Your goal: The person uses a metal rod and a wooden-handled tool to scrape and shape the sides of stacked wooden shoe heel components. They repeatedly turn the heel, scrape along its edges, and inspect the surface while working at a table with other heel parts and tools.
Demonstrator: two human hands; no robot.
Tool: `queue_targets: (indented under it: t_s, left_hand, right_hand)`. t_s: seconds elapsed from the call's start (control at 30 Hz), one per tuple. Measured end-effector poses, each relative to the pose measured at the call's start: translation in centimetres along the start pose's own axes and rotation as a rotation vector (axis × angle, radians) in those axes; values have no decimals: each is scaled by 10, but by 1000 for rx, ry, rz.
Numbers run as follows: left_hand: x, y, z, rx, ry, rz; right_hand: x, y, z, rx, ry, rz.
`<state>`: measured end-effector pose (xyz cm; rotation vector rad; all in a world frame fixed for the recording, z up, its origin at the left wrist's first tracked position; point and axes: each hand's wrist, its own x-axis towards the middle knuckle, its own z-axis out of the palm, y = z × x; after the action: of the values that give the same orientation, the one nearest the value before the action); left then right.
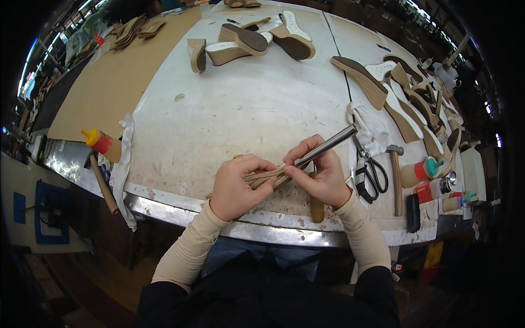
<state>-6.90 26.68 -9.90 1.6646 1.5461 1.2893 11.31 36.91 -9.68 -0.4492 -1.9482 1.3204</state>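
Near the table's front edge, my left hand [234, 185] is closed around a bundle of tan woven strips [261, 178], thumb pressed on top. My right hand [324, 183] pinches the strips' right end between thumb and fingertips. That same hand also grips a shiny metal rod-shaped tool [334, 140], which points up to the right; its lower end is hidden by the fingers. Beneath the right hand lies a yellowish-brown, handle-like piece [317, 210], partly covered. Just right of that hand are black-handled scissors [372, 177].
Wedge shoe soles [243, 41] lie at the back, and more are heaped at the right [404, 112]. A hammer [396, 183] and glue bottles [421, 171] stand right; another hammer [103, 183] and a yellow-capped bottle [104, 145] are left. A white cloth [372, 128] lies behind the scissors.
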Motion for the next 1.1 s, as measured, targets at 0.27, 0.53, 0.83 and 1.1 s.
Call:
queue_targets:
  t_s: [0.27,0.53,0.83,1.1]
  left_hand:
    - [-1,0,0,-17,-14,-58]
    - [1,-8,4,-86,31,-43]
    - [3,-7,3,-220,-10,-190]
    - [2,-6,1,-200,-26,-158]
  right_hand:
    - [0,-2,2,23,-1,50]
    - [5,-3,12,-16,53,122]
    - [1,-1,14,222,118,190]
    - [0,1,10,87,37,141]
